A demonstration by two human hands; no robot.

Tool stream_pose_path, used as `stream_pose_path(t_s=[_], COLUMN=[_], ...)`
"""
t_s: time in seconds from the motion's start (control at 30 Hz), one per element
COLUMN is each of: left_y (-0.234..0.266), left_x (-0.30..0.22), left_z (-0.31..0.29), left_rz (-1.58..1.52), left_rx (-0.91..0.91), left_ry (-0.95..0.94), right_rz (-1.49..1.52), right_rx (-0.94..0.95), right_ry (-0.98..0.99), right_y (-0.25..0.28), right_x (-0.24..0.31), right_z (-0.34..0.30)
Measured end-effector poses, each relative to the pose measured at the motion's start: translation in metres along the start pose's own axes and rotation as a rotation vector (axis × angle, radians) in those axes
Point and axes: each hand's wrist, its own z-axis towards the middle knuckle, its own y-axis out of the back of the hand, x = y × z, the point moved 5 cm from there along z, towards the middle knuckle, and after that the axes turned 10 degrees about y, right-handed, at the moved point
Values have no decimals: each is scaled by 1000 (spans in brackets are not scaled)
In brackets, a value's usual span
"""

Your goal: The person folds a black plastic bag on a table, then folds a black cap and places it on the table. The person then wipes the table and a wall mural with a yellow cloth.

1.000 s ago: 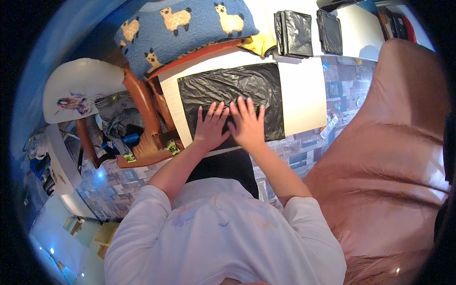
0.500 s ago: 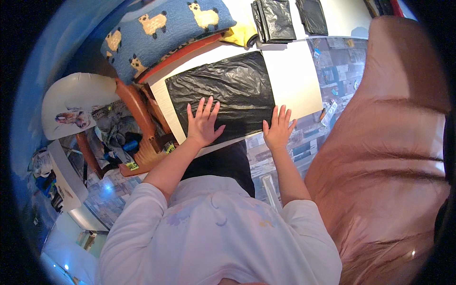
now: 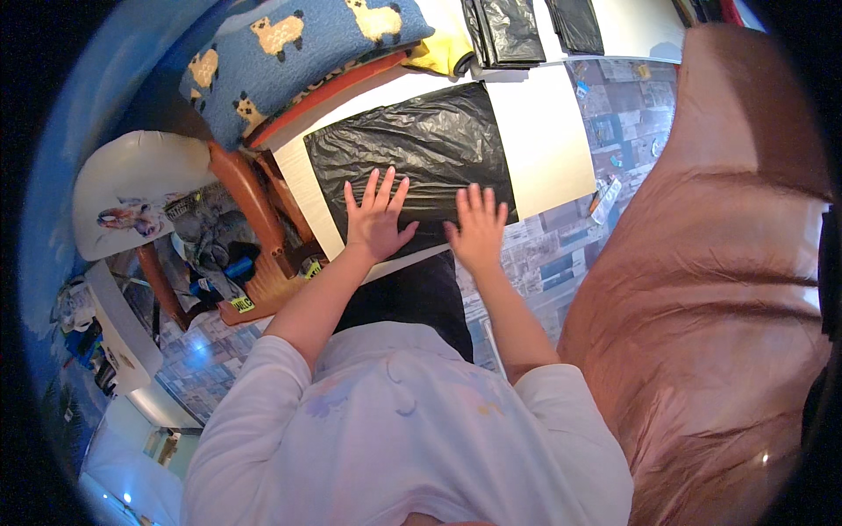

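Note:
A black plastic bag (image 3: 421, 140), folded to a wrinkled rectangle, lies flat on a pale board (image 3: 553, 140) in front of me. My left hand (image 3: 377, 219) rests palm down on the bag's near left part, fingers spread. Close to its near right corner is my right hand (image 3: 479, 230), fingers stretched out and slightly blurred, over the bag's near edge. Neither hand grips anything.
Folded black bags (image 3: 504, 33) are stacked at the far side, with another stack (image 3: 574, 24) to their right. A blue blanket with llamas (image 3: 307, 53) lies far left, a yellow cloth (image 3: 441, 48) beside it. Brown covered furniture (image 3: 702, 289) fills the right.
My right hand has moved left, from the bag's right corner in over its near edge. The left hand has stayed almost in place on the bag.

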Motion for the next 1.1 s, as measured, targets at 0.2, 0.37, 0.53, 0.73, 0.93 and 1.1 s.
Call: stream_pose_path(t_s=[0.2,0.37,0.53,0.73,0.93,1.1], left_y=[6,8,6,-26,-46,-34], left_x=[0,1,2,-17,0,48], left_z=[-2,-2,-8,-55,-77,-109], left_rz=[-73,-99,-78,-37,-33,-14], left_rx=[-97,-153,-109,-20,195,177], left_ry=[-28,-47,-72,-415,-281,-290], right_rz=[-122,11,-26,-71,-67,-69], right_rx=[-73,-30,57,98,94,67], right_ry=[-236,116,98,111,102,110], right_y=[21,23,4,-1,-2,-3], right_x=[-47,27,34,32,32,32], right_z=[-6,51,54,56,55,54])
